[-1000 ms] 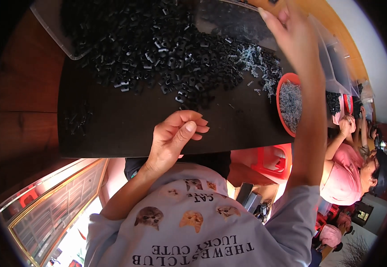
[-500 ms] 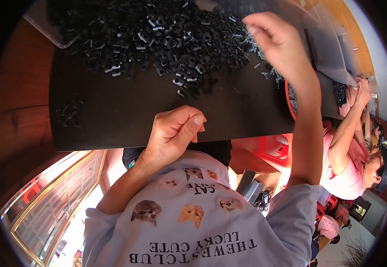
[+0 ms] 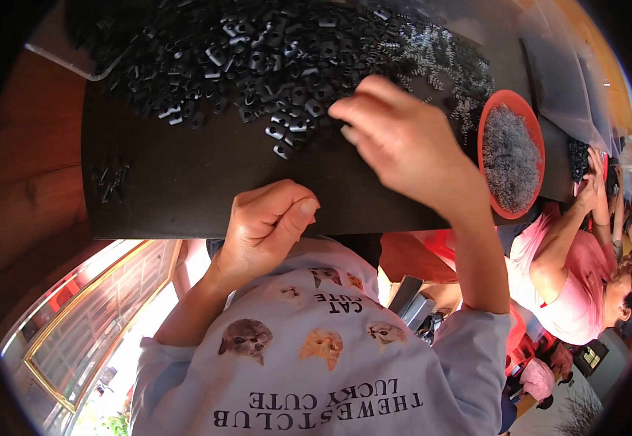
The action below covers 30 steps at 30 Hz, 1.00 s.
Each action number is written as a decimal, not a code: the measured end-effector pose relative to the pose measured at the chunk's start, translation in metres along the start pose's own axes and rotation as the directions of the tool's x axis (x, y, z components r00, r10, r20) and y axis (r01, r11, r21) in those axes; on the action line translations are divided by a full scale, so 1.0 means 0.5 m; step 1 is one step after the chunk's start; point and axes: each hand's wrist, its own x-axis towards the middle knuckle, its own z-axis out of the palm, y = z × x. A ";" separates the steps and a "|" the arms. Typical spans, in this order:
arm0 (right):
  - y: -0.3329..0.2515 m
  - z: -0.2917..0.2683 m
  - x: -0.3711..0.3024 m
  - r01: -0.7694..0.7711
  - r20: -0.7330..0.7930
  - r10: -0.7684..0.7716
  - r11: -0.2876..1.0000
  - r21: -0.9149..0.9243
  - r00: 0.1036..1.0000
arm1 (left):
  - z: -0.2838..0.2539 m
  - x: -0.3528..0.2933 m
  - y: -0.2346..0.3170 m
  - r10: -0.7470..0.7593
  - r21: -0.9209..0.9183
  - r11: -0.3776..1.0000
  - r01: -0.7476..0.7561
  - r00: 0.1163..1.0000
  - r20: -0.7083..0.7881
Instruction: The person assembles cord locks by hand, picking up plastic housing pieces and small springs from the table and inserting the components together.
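Note:
My left hand (image 3: 271, 227) is closed near the table's front edge, thumb pressed against the curled index finger; whatever it holds is hidden. Over the table my right hand (image 3: 399, 138) has its fingers drawn together, slightly blurred, and anything between them is too small to make out. It is beside the near right side of a heap of small black barrel-shaped pieces with round holes (image 3: 258, 62), like cord-lock parts. Small metal coil springs (image 3: 432, 54) lie scattered behind that hand. To its right, an oval red bowl (image 3: 482, 149) is full of such springs.
Several thin dark pieces (image 3: 112, 178) lie apart on the dark table (image 3: 185, 189) at left. A clear plastic bin edge (image 3: 69, 65) is at the far left. Clear plastic sheeting (image 3: 566, 87) hangs at the right, near a co-worker in pink (image 3: 563, 276).
My right hand has come back from the springs toward me and to the left, beside the black pieces. The red bowl now shows fully. My left hand stays closed in about the same place.

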 end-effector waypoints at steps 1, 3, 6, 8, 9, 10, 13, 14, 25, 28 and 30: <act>-0.007 0.010 -0.003 -0.007 0.027 0.008 0.999 -0.050 1.000 | -0.001 -0.001 0.004 -0.051 -0.005 0.999 0.051 0.999 -0.001; -0.005 0.031 -0.011 -0.002 0.031 0.007 0.991 -0.132 0.999 | -0.002 0.001 0.009 -0.092 -0.013 0.996 0.092 0.996 0.008; -0.006 0.042 -0.020 -0.057 0.000 0.058 0.988 -0.146 0.998 | 0.000 0.000 0.013 -0.130 -0.042 0.991 0.129 0.992 -0.009; -0.017 0.036 -0.031 -0.089 -0.046 0.090 0.996 0.026 0.995 | 0.000 0.001 0.010 -0.130 -0.044 0.991 0.129 0.991 -0.016; -0.025 0.035 -0.038 -0.106 -0.084 0.125 0.974 0.200 0.989 | 0.001 0.001 0.007 -0.132 -0.045 0.990 0.131 0.991 -0.028; -0.033 0.038 -0.044 -0.107 -0.083 0.126 0.974 0.199 0.989 | 0.004 0.002 0.007 -0.132 -0.047 0.990 0.131 0.991 -0.028; -0.067 0.051 -0.065 -0.048 -0.121 0.127 0.859 0.510 0.984 | 0.004 0.006 0.001 -0.069 -0.085 0.994 0.068 0.998 -0.003; -0.079 0.064 -0.070 -0.021 -0.157 0.127 0.838 0.545 0.979 | 0.002 0.005 -0.003 -0.066 -0.083 0.994 0.066 0.998 0.002; -0.006 -0.045 -0.098 -0.117 -0.207 0.109 0.993 -0.027 0.972 | 0.000 -0.007 -0.012 0.000 -0.187 0.982 0.000 1.000 0.000; 0.043 -0.068 -0.085 -0.167 -0.134 0.125 0.911 -0.376 0.983 | -0.003 -0.010 -0.012 -0.011 -0.227 0.974 0.011 1.000 0.002; 0.058 -0.066 -0.068 -0.150 -0.069 0.133 0.839 -0.523 0.989 | -0.007 -0.010 -0.014 -0.019 -0.246 0.969 0.018 1.000 -0.001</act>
